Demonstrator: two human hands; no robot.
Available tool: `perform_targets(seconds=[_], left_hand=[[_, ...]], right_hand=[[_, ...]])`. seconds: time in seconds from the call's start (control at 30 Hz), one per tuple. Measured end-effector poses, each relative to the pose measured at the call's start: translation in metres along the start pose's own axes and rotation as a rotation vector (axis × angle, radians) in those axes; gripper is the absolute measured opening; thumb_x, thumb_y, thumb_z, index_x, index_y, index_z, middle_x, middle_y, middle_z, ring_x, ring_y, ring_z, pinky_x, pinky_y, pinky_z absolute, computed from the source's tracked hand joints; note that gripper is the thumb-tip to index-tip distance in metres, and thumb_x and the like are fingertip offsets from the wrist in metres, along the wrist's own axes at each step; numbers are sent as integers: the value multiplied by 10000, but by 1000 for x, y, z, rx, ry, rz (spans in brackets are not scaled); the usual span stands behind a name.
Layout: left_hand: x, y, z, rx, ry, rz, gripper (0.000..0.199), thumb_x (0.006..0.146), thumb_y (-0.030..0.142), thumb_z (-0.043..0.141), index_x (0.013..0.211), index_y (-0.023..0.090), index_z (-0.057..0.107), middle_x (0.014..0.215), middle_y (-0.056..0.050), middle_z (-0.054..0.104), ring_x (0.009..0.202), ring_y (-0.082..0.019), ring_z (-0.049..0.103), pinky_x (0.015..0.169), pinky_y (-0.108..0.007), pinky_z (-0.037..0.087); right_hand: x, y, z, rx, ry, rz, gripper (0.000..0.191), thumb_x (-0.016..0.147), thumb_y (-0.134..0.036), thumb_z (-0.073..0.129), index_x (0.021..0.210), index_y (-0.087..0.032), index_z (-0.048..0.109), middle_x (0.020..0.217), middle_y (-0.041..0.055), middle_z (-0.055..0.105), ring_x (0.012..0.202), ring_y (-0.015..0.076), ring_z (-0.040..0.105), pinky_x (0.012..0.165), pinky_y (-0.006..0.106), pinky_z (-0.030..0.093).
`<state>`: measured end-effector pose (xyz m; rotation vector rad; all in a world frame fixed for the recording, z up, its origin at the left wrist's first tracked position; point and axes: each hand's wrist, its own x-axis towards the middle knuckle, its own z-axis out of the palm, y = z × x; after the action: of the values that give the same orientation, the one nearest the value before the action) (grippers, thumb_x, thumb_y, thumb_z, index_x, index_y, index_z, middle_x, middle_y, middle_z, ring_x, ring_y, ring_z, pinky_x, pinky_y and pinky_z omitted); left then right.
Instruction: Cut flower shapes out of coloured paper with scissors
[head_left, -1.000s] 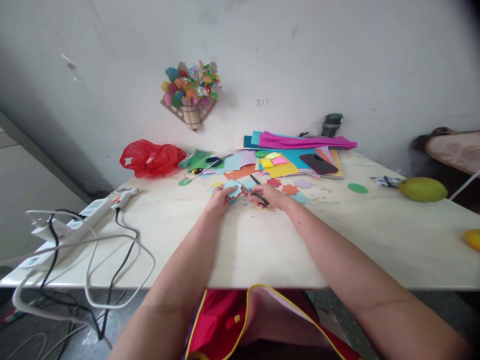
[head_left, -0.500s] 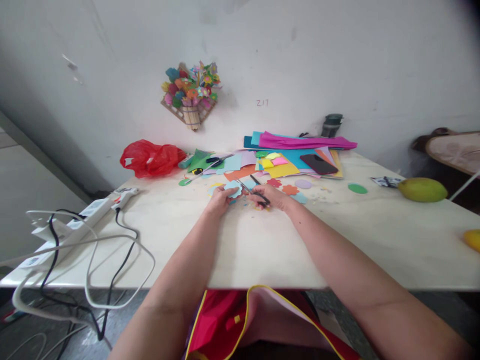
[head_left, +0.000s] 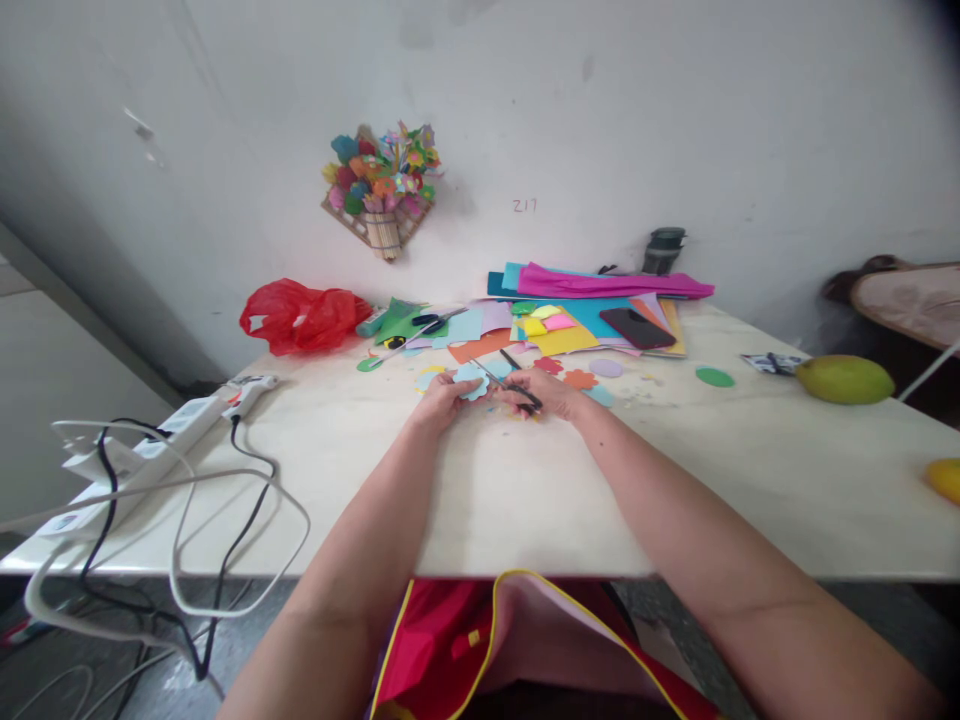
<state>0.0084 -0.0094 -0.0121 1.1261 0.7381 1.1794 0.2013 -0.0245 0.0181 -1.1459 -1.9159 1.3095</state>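
Note:
My left hand (head_left: 441,400) pinches a light blue paper flower (head_left: 472,381) with a scalloped edge. Dark-handled scissors (head_left: 525,393) are in my right hand (head_left: 546,392), their blades pointing left toward the flower's edge. Whether the blades touch the paper I cannot tell. Around my hands lie a red paper flower (head_left: 548,366), an orange paper flower (head_left: 580,379), a lilac paper circle (head_left: 607,368) and small scraps of cut paper. An orange paper sheet (head_left: 480,346) sits just behind the blades.
Coloured sheets with a phone (head_left: 637,327) on them lie at the back right. A red plastic bag (head_left: 300,315) and a second pair of scissors (head_left: 439,321) are at the back left. A power strip (head_left: 142,465) with cables runs along the left edge; a mango (head_left: 845,379) rests right.
The blue paper flower has turned in my left hand and shifted slightly right, showing more of its face. My right hand and the scissors have barely moved.

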Motion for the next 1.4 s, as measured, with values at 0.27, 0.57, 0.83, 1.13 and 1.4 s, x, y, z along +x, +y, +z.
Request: perform_targets(seconds=[0.27, 0.57, 0.83, 1.13, 1.4], left_hand=[[2, 0, -4, 73, 3, 43, 277, 585, 288, 780, 718, 117, 607, 541, 5, 587, 407, -67, 484, 414, -193, 377], [4, -3, -5, 68, 55, 65, 273, 544, 287, 798, 685, 111, 644, 618, -20, 635, 500, -94, 543, 504, -225, 437], [4, -3, -3, 74, 53, 51, 285, 551, 304, 793, 708, 100, 670, 673, -55, 673, 542, -118, 583, 542, -237, 460], [-1, 2, 2, 79, 28, 45, 307, 560, 336, 787, 707, 100, 656, 651, -51, 664, 522, -123, 591, 513, -231, 467], [2, 0, 0, 66, 78, 37, 311, 509, 296, 815, 684, 97, 652, 635, -46, 659, 503, -117, 577, 530, -250, 483]], right_hand=[[3, 7, -2, 9, -8, -34, 253, 723, -364, 671, 733, -145, 545, 524, -21, 576, 387, 57, 500, 323, 148, 306], [4, 7, -3, -4, 1, -33, 271, 715, -376, 679, 749, -145, 541, 548, -12, 595, 404, 67, 516, 320, 154, 297], [-1, -1, 0, 20, -2, -14, 294, 699, -387, 695, 714, -144, 530, 537, -18, 581, 401, 61, 508, 330, 154, 303], [0, 0, 0, 17, -6, -15, 301, 697, -396, 693, 731, -142, 535, 537, -20, 578, 401, 62, 504, 333, 156, 306], [2, 7, -4, 5, -20, -48, 282, 713, -385, 682, 780, -139, 561, 560, -14, 592, 415, 63, 519, 329, 150, 306]])
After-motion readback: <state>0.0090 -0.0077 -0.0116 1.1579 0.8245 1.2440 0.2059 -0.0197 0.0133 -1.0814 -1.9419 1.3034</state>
